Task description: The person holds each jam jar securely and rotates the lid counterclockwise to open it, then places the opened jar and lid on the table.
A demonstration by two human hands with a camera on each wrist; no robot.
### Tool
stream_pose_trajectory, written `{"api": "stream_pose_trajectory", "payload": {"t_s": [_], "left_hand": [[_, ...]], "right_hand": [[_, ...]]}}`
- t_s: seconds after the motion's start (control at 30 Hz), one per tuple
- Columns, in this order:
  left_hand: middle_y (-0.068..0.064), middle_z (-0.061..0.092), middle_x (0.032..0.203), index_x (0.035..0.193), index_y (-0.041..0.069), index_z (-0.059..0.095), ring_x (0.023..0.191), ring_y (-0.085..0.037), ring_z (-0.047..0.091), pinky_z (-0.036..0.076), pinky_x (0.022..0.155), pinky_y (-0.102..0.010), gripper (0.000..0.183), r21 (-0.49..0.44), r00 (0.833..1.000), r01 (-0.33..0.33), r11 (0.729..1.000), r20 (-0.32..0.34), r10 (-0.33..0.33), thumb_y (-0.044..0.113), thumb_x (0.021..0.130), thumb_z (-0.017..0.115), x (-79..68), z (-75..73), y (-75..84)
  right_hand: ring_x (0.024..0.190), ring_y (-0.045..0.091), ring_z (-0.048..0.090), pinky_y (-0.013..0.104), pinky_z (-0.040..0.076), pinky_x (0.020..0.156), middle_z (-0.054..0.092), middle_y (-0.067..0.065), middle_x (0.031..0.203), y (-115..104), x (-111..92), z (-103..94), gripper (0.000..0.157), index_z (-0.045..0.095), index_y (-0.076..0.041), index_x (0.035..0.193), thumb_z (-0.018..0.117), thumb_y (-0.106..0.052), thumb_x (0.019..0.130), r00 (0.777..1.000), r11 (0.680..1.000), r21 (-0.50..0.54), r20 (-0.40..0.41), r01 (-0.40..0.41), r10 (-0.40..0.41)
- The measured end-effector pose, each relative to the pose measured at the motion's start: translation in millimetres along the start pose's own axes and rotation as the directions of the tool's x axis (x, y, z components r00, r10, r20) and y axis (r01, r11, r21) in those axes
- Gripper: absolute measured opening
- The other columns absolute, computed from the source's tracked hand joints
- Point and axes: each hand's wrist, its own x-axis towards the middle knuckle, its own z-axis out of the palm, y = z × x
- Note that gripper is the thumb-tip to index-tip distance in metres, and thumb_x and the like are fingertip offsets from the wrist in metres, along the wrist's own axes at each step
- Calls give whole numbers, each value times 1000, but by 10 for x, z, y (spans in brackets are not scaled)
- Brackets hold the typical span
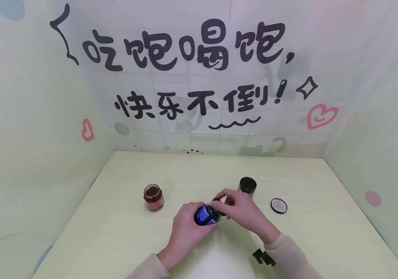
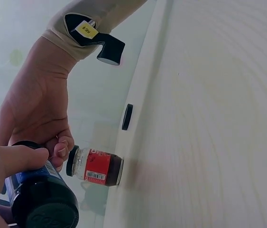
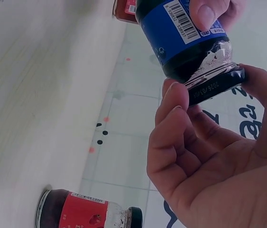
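Observation:
My left hand [image 1: 186, 228] grips a dark glass jar with a blue label [image 1: 204, 215], tilted on its side above the table. In the right wrist view, the label shows a barcode, and the neck is clear glass with dark smears. My right hand [image 1: 239, 209] pinches the jar's black lid [image 3: 216, 86] between thumb and fingers at the rim, right at the jar's mouth. A date is printed on the lid's side. The left wrist view shows the jar's dark base toward the camera.
An open jar with a red label [image 1: 154, 202] stands to the left. Behind my right hand is a red-labelled jar with a black lid [image 1: 248, 185]. A loose lid [image 1: 278, 205] lies inside-up to the right. A black wrist mount [image 1: 263, 257] sits by the right sleeve.

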Motion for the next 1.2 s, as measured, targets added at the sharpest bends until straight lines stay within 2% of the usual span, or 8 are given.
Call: {"api": "stream_pose_trajectory", "payload": {"t_s": [0.1, 0.57, 0.77, 0.97, 1.2], "left_hand": [[9, 67, 98, 108, 17, 70, 91, -10, 57, 51, 78, -35, 52, 1, 1000, 4, 1000, 3, -4, 33, 66, 95, 3, -6, 5], [9, 67, 98, 110, 18, 71, 90, -10, 57, 50, 78, -35, 52, -19, 1000, 18, 1000, 18, -17, 34, 67, 94, -13, -18, 10], [10, 67, 98, 110, 18, 71, 91, -9, 58, 51, 79, -35, 52, -25, 1000, 23, 999, 16, -23, 34, 66, 95, -20, -20, 21], [10, 67, 98, 110, 18, 71, 91, -10, 58, 50, 79, -35, 52, -34, 1000, 19, 999, 17, -18, 34, 66, 95, -19, -29, 36], [9, 66, 97, 110, 17, 71, 91, -10, 58, 50, 79, -35, 52, -30, 999, 35, 999, 33, -34, 35, 67, 94, -25, -31, 39]], "right_hand": [[62, 21, 64, 34, 51, 57, 66, 8, 70, 4, -2, -6, 34, 70, -28, 102, 69, -59, 88, 1000, 1000, 1, 0, 4, -4], [70, 15, 66, 34, 53, 63, 70, -7, 76, 11, -26, -59, 30, 71, -29, 107, 71, -54, 90, 998, 998, 26, 37, 49, -50], [76, 14, 68, 35, 53, 68, 72, -6, 83, 24, -28, -81, 26, 71, -29, 110, 75, -45, 90, 995, 997, 46, 67, 65, -68], [78, 14, 69, 36, 54, 71, 72, -5, 88, 13, -41, -111, 28, 70, -27, 115, 76, -38, 90, 994, 994, 82, 83, 69, -76], [78, 14, 69, 34, 55, 72, 73, -4, 91, 22, -44, -133, 28, 70, -27, 115, 77, -36, 89, 992, 993, 89, 100, 75, -83]]}}
